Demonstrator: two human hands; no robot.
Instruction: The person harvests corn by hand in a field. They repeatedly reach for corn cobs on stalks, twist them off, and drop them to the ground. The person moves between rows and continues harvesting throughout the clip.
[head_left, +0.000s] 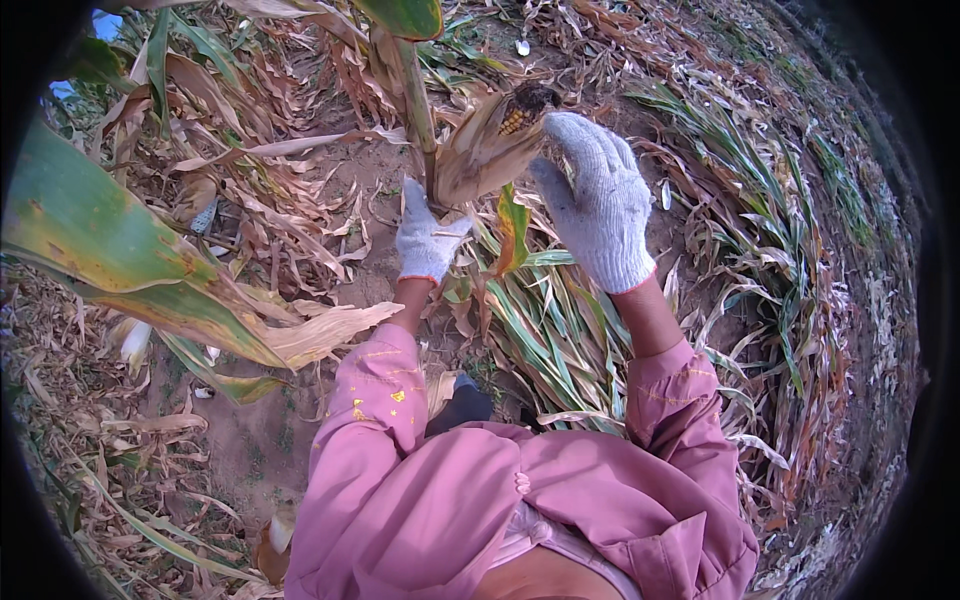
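A corn stalk (417, 97) stands before me, with one ear of corn (480, 154) leaning off it to the right. Dry pale husk wraps the ear; its tip shows yellow kernels and dark silk. My left hand (431, 240), in a white knit glove, is around the stalk just below the ear's base, thumb and fingers on either side. Its far fingers are partly hidden. My right hand (600, 195), gloved alike, is beside the ear's tip, thumb and fingers apart. Its fingertips are at the husk's edge; whether they touch it, I cannot tell.
A broad green and yellow corn leaf (112, 225) juts across the left side. Cut green stalks and leaves (555, 330) lie beneath my right arm. More cut stalks (750, 217) lie in a row at right. Dry leaf litter (247, 195) covers much of the soil (255, 450).
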